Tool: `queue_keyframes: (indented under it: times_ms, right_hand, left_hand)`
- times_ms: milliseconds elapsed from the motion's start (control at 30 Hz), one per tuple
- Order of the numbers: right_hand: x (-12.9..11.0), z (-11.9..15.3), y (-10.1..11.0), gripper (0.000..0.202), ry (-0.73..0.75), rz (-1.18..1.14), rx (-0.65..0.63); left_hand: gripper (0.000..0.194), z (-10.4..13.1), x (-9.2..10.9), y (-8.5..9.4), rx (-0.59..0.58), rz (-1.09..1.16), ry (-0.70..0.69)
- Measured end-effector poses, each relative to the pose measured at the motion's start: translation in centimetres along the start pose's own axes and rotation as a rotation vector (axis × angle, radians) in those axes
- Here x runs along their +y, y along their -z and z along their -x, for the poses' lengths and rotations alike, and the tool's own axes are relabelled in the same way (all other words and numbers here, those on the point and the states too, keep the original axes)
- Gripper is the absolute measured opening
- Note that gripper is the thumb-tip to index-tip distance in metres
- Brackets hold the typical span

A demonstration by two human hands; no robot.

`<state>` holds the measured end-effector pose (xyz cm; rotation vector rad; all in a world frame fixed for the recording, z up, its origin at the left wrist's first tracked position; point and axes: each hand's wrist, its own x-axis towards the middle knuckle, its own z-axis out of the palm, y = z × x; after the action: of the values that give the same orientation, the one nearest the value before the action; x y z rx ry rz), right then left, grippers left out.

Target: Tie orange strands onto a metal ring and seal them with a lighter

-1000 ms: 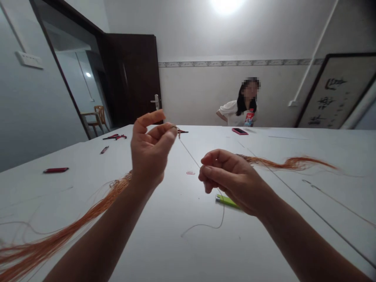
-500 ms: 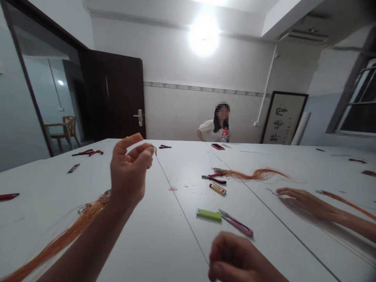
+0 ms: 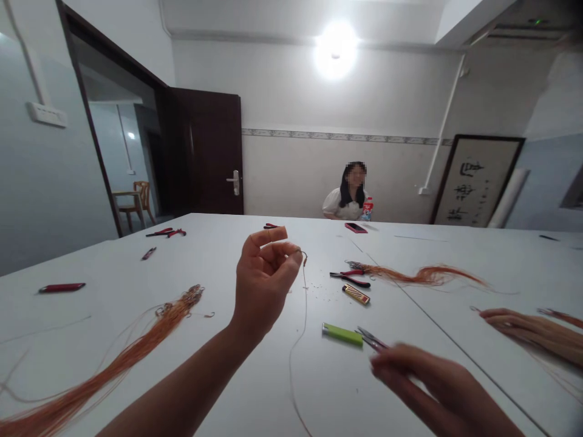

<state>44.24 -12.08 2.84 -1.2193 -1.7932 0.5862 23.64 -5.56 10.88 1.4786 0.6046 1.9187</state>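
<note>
While the left hand (image 3: 266, 276) pinches one thread (image 3: 301, 315), the right hand (image 3: 428, 382) hovers loosely open — two hands apart.

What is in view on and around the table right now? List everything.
Thread with small hook: 1, pale, hanging from the left hand to the table.
Lighter: 1, green, table centre.
Snips: 1, pink-handled, beside the lighter, by the right hand.
Pliers: 1, red and black, mid table.
Gold lighter: 1, below the pliers.
Orange thread bundles: 2, near left and mid right.
Phone: 1, pink, far edge.
Red tools: several, left side.
Table: 1, white.
Seated person: 1, far side.
Co-worker's hand: 1, right edge, on orange strands.
Left hand: raised, pinching the thread.
Right hand: low, blurred, near the snips.
</note>
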Motion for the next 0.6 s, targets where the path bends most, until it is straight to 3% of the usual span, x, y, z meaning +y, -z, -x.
queue_keyframes:
  times_ms: [100,200,400,600]
  right_hand:
    - [-3.2,-3.9,-1.8,0.021,0.046,-0.241,0.085]
    - [-4.7,-5.9,-3.5,0.022,0.087,-0.484,0.146]
    - [-3.7,-5.7,-4.1,0.008,0.059,-0.744,0.189]
    - [-3.4,-4.8,-2.3,0.003,0.097,-0.757,0.236]
  left_hand:
    - [0.028,1.0,0.0,-0.6,-0.036,-0.042,0.032]
    - [0.029,2.0,-0.5,-1.1,-0.101,-0.090,0.052]
    - [0.025,2.8,-1.9,-1.9,-0.197,-0.134,0.070]
    - [0.031,3.3,-1.7,-1.9,-0.294,-0.206,-0.013]
